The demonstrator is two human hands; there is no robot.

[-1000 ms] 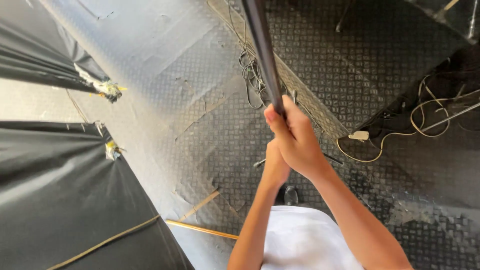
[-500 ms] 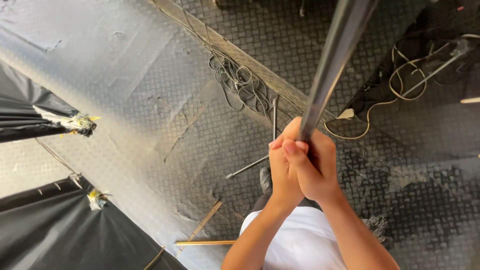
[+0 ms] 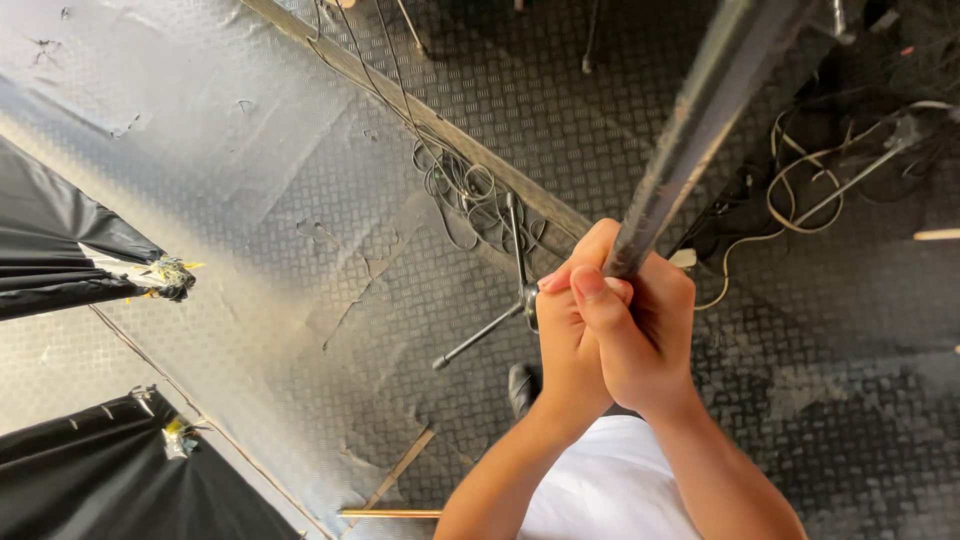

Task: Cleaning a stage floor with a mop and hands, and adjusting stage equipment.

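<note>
Pole (image 3: 690,140): dark metal, slanting up over the tread-plate floor (image 3: 330,260), near a cable tangle (image 3: 465,195). Left hand (image 3: 570,345) and right hand (image 3: 640,335) both clamped fully around its lower end. Risk: the long top swings, twisting out of the grip.

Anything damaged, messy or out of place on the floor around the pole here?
Yes. The floor covering left of the pole is torn and peeling, and loose cables lie tangled along the raised strip.
</note>
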